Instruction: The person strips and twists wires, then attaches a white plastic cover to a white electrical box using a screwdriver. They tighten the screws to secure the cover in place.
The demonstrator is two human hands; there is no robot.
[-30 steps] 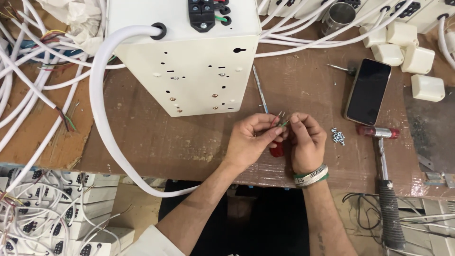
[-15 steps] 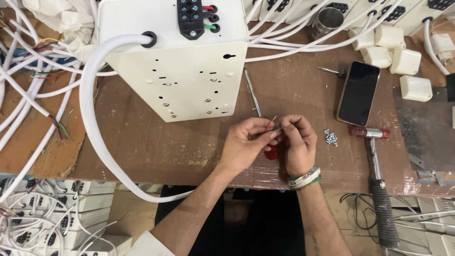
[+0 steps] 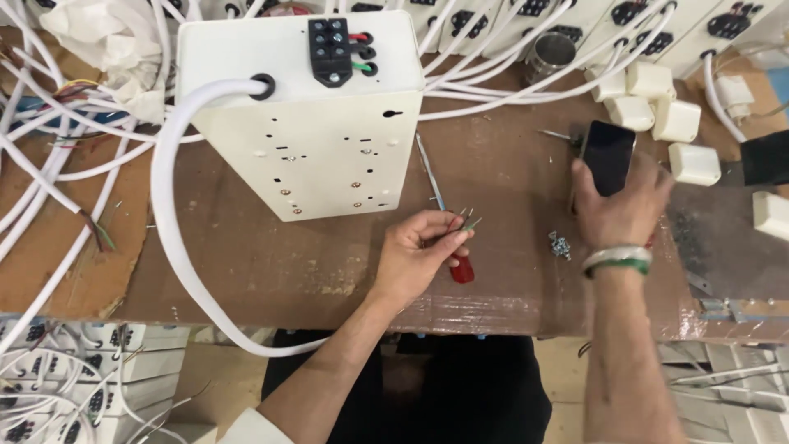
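My left hand [image 3: 423, 251] is closed in a pinch on a small bundle of thin metal pins [image 3: 467, 220], whose tips stick out past my fingers [image 3: 448, 238] and fan up and away to the right. Their long axis runs on a slant, near end in my grip, far end free. Just under that hand lies a screwdriver [image 3: 444, 215] on the worktop [image 3: 246, 255], its red handle below my fingertips and its shaft running up and away to the left of them.

My right hand [image 3: 620, 201] is well apart to the right, laid flat over the near end of a black phone [image 3: 608, 152], palm down; whether it grips the phone I cannot tell. A small heap of screws [image 3: 560, 244] sits between the two hands, nearer the right.

Half a second ago both hands met over the pins; now the right has left them and gone to the phone, and the left alone holds them.
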